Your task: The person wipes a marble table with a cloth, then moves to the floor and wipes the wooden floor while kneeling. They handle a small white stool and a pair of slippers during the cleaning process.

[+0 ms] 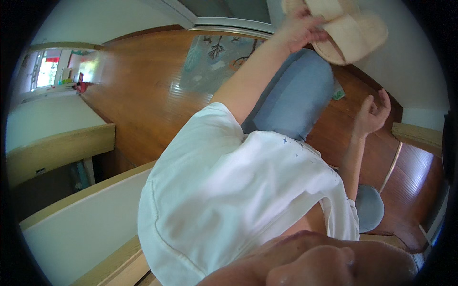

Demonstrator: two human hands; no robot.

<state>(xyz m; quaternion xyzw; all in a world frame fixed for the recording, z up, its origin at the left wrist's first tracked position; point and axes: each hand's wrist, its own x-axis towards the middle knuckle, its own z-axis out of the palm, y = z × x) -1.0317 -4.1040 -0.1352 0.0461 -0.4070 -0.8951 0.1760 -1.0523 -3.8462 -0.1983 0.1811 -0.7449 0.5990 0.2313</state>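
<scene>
My left hand point(304, 34) is raised at the top of the view, its fingers closed around a pair of beige open-toed slippers. One slipper point(357, 37) faces the camera with its wide strap; the other slipper point(331, 7) is behind it and cut off by the frame edge. The slippers are off the floor, in front of a white wall. At the right, my right hand point(372, 116) is held up with loosely bent fingers and nothing in it. Below the slippers is my bent leg in blue trousers point(297, 96).
A grey-green rug point(214, 60) with tree patterns lies on the brown wood floor point(150, 85) before a glazed door point(229, 12). Pale wooden furniture point(71, 143) stands at the left. At the right are a wooden edge point(417, 137) and a rounded grey-blue shape point(370, 207), unclear in kind.
</scene>
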